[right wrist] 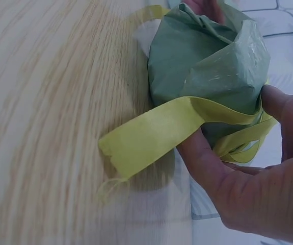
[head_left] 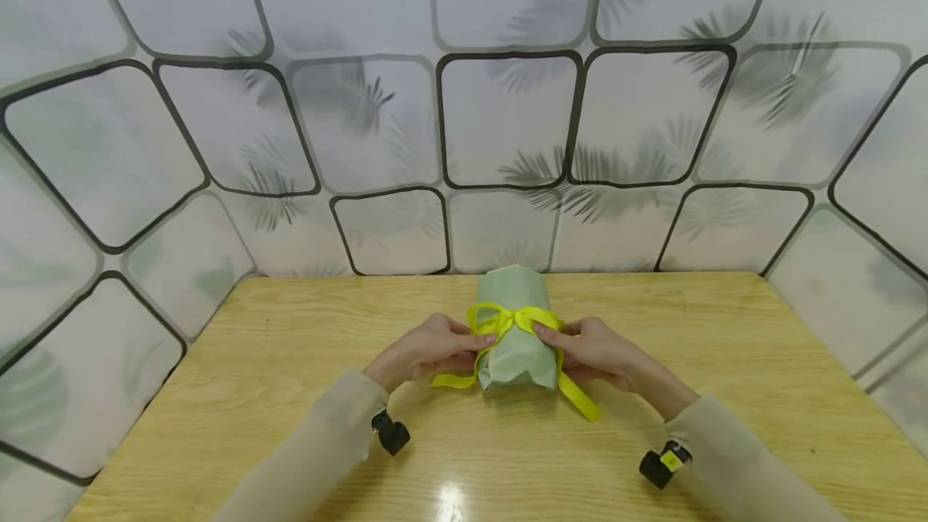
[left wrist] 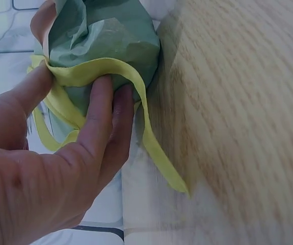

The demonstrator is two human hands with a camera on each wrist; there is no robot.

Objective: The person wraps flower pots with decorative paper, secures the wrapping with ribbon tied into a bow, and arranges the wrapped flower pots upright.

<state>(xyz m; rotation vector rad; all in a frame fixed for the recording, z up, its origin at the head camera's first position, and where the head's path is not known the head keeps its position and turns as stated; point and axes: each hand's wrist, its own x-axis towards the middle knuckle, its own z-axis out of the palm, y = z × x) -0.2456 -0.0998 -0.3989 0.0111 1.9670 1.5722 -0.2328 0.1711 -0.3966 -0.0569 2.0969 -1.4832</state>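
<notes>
A gift wrapped in pale green paper (head_left: 516,361) lies on the wooden table, in the middle of the head view. Around it runs a yellow ribbon (head_left: 518,316), tied in a bow on top, with two loose tails hanging to the table. My left hand (head_left: 442,349) holds the gift's left side, thumb on top by the ribbon, fingers against the paper under one tail (left wrist: 154,148). From the right, my right hand (head_left: 598,353) grips the other side, its thumb near the bow and fingers beneath the other tail (right wrist: 151,135). Some fingertips are hidden behind the ribbon and paper.
The wooden table (head_left: 326,321) reaches back to a patterned curtain (head_left: 384,127) that hangs behind it and along both sides. A small black camera is strapped to each wrist, the left camera (head_left: 391,432) and the right camera (head_left: 661,466).
</notes>
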